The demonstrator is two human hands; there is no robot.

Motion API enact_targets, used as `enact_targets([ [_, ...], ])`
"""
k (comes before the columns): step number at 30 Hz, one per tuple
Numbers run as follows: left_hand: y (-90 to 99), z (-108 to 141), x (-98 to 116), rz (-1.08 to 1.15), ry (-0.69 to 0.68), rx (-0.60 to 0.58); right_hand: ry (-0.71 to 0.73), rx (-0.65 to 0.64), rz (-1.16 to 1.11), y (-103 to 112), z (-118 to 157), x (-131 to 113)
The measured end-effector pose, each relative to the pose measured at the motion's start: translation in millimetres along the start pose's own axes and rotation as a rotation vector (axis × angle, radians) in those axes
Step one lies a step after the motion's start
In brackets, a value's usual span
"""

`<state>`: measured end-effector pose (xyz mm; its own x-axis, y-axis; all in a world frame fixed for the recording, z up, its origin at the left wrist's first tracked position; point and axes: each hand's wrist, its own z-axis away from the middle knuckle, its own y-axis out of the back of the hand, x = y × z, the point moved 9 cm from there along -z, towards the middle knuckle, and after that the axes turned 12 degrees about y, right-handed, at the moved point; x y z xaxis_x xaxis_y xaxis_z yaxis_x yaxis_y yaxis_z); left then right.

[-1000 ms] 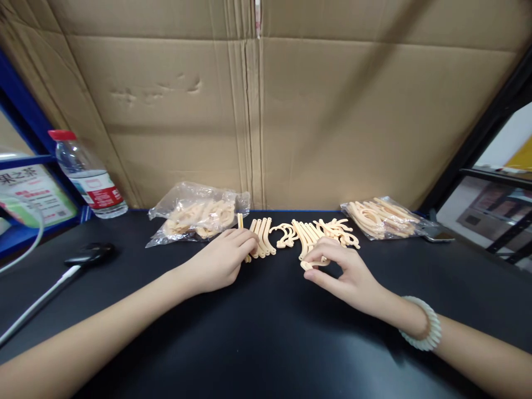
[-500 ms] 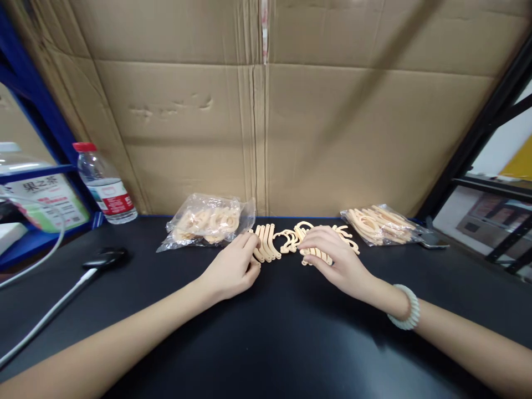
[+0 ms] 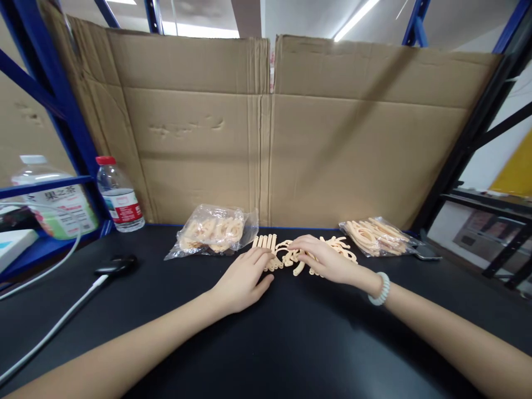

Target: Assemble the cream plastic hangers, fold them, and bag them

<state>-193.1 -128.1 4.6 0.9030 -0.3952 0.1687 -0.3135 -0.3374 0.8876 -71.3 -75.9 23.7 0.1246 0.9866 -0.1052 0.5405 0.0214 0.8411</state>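
Observation:
My left hand (image 3: 244,281) lies over the near end of a row of slim, curved, light wooden strips (image 3: 266,241). Its fingers are stretched out on the strips, with the thumb apart on the table. To the right, my right hand (image 3: 322,259) has bent fingers around a curved wooden piece (image 3: 298,269), whose end pokes out below the fingertips. The grip itself is partly hidden. Ring-like wooden pieces (image 3: 284,245) sit between the hands. More wooden pieces (image 3: 338,244) lie behind and beneath my right hand.
Clear plastic bags of wooden parts lie at the back left (image 3: 214,230) and back right (image 3: 376,235). A red-capped bottle (image 3: 121,199) stands by the blue rack. A black device (image 3: 116,265) with a white cable is on the black table (image 3: 266,343). Cardboard (image 3: 199,133) walls the back.
The view has tilted up, showing the cardboard's top edge. My right hand has shifted left from its row of pieces, and a curved piece now shows at its fingertips. My left hand's fingers have flattened over the strips.

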Motion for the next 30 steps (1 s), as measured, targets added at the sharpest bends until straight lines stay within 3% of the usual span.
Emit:
enact_targets([
  [2, -6.8, 2.3, 2.8, 0.001, 0.012, -0.069, -0.032, 0.009, 0.034, 14.5, 11.5, 7.5],
  [5, -20.5, 5.6, 1.2, 0.004, 0.063, -0.205, -0.100, -0.081, 0.112, 23.6, 38.1, 26.5],
  [9, -30.5, 8.3, -3.5, -0.012, 0.125, -0.325, -0.222, -0.256, 0.155, 13.1, 84.2, 54.3],
  [12, -31.5, 8.8, -4.3, -0.034, 0.145, -0.351, -0.240, -0.232, 0.143, 7.8, 104.6, 64.6],
  [16, -31.2, 8.4, -3.5, -0.038, 0.153, -0.349, -0.269, -0.147, 0.186, 5.5, 107.3, 85.7],
  [22, -29.9, 7.2, -4.0, -0.021, 0.155, -0.331, -0.335, -0.095, 0.212, 5.3, 85.3, 125.3],
  [25, -29.6, 7.3, -5.0, -0.024, 0.157, -0.327, -0.321, -0.067, 0.219, 8.8, 69.4, 112.6],
  [30, -30.2, 7.6, -4.9, -0.040, 0.145, -0.306, -0.185, -0.144, 0.144, -8.2, 43.8, 33.5],
])
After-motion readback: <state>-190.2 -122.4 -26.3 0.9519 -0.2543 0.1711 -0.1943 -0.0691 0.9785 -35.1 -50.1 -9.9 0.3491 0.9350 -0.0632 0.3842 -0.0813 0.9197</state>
